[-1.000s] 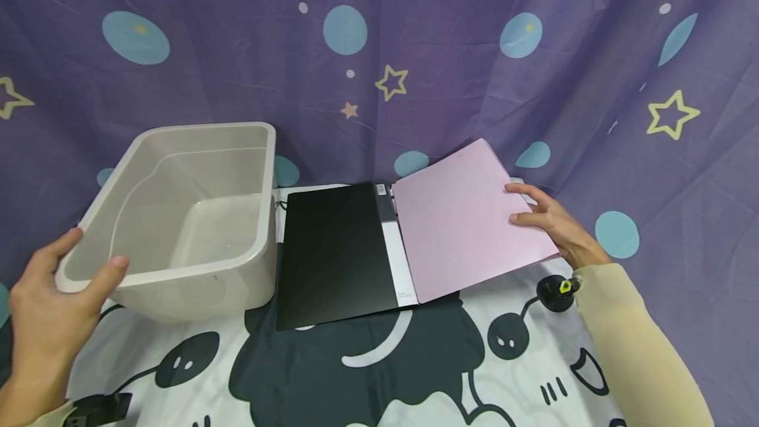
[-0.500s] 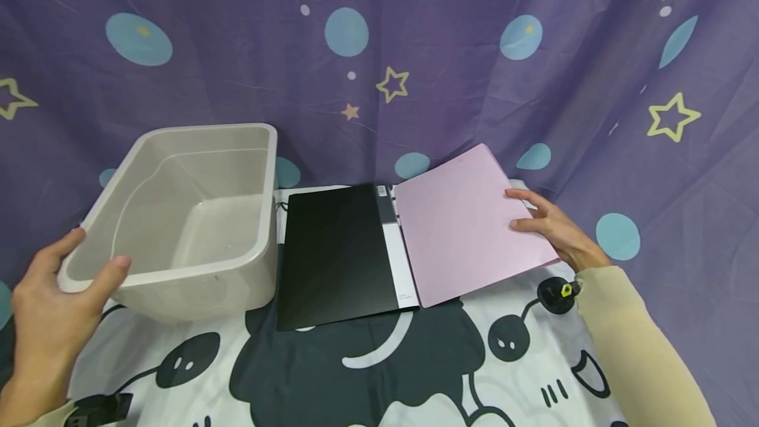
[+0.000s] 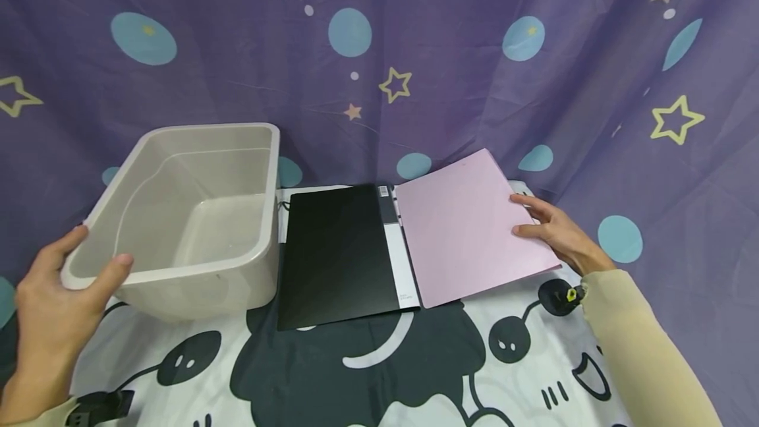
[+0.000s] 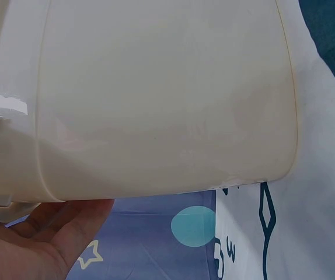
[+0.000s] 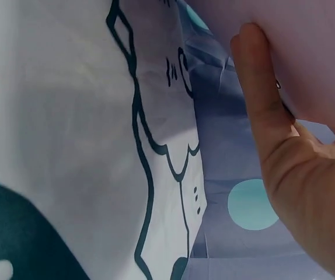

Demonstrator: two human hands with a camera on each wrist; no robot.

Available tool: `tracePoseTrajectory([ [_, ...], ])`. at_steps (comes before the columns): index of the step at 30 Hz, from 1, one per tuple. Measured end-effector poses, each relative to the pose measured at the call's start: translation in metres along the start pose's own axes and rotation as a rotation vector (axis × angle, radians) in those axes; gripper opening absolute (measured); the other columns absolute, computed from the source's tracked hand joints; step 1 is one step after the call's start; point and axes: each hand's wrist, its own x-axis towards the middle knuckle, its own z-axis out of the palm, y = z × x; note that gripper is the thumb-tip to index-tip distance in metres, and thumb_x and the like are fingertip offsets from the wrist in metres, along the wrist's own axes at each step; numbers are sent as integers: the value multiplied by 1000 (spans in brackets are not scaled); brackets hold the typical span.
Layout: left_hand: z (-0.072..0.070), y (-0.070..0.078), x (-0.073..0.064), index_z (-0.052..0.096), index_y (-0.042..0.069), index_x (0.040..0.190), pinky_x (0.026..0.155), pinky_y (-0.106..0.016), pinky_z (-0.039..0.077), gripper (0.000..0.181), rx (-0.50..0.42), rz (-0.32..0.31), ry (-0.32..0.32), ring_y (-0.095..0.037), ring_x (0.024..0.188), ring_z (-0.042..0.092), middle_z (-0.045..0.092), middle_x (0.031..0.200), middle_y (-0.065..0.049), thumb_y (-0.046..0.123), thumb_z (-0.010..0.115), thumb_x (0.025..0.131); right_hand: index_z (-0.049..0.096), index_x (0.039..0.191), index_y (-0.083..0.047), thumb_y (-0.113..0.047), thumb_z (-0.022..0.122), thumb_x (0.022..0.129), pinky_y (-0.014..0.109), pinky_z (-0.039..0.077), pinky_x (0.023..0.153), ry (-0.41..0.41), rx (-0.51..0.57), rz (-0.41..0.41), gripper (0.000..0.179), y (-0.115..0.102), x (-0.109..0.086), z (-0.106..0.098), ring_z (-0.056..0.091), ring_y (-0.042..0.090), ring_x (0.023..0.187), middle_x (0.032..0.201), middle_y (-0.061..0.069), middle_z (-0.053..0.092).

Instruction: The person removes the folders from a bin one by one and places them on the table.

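At the left in the head view, my left hand (image 3: 59, 302) grips the near-left corner of a beige plastic bin (image 3: 190, 292), its thumb over the rim. The left wrist view shows this hand (image 4: 62, 245) beside the bin's outer wall (image 4: 167, 105). My right hand (image 3: 557, 232) pinches the right edge of a pink folder (image 3: 468, 236), whose right side is lifted. A black folder (image 3: 332, 256) with a white spine label lies between bin and pink folder. In the right wrist view, a finger of the right hand (image 5: 290, 163) lies along the pink folder (image 5: 319, 52).
A white cloth with dark cartoon prints (image 3: 439, 354) covers the table. Behind it hangs a purple curtain (image 3: 445, 111) with stars and blue spots. The bin's inner floor (image 3: 219, 232) shows nothing lying on it.
The pink folder's far corner has sunk slightly, and my right hand has come down a little with it. The left hand and the bin have kept their places.
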Motion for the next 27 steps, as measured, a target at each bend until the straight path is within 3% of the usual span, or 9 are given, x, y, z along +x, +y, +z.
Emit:
tracePoseTrajectory([
  [3, 1, 0, -1, 46, 24, 143, 90, -11, 33, 72, 20, -8, -13, -10, 115, 48, 49, 142, -7, 20, 76, 78, 26, 152, -21, -10, 70, 86, 42, 54, 74, -11, 37, 21, 81, 3, 2, 0, 56, 24, 103, 148, 17, 28],
  [7, 1, 1, -2, 43, 23, 145, 92, -13, 32, 74, 42, -8, -23, -28, 120, 47, 47, 143, -6, 21, 75, 79, 20, 153, -22, -7, 70, 85, 45, 53, 75, -16, 55, 33, 86, 7, 2, -1, 61, 21, 97, 141, 21, 33],
  [12, 1, 1, -2, 44, 24, 145, 91, -12, 32, 74, 34, 3, -17, -25, 120, 47, 47, 143, -4, 20, 76, 78, 14, 154, -21, -7, 71, 84, 46, 53, 76, -2, 35, 46, 92, 10, 2, -1, 60, 23, 98, 143, 22, 33],
  [17, 0, 2, -1, 42, 22, 146, 97, -20, 34, 75, 34, 2, -37, -32, 122, 46, 44, 145, -4, 21, 76, 79, 12, 154, -17, -13, 72, 83, 42, 52, 76, 18, -57, 73, 93, 13, 1, -2, 59, 22, 99, 143, 22, 34],
  [22, 0, 3, 0, 41, 21, 146, 99, -24, 33, 75, 22, 8, -43, -35, 124, 46, 43, 146, -3, 21, 76, 79, 13, 154, -14, -17, 72, 84, 40, 52, 75, 33, -149, 68, 92, 18, 0, -2, 58, 25, 97, 135, 25, 40],
  [27, 0, 3, -1, 41, 19, 146, 101, -27, 34, 75, 24, 18, -41, -36, 123, 46, 43, 146, -3, 21, 75, 80, 15, 153, -11, -15, 71, 85, 40, 52, 72, 39, -169, 42, 88, 20, 2, 0, 59, 24, 92, 127, 25, 44],
])
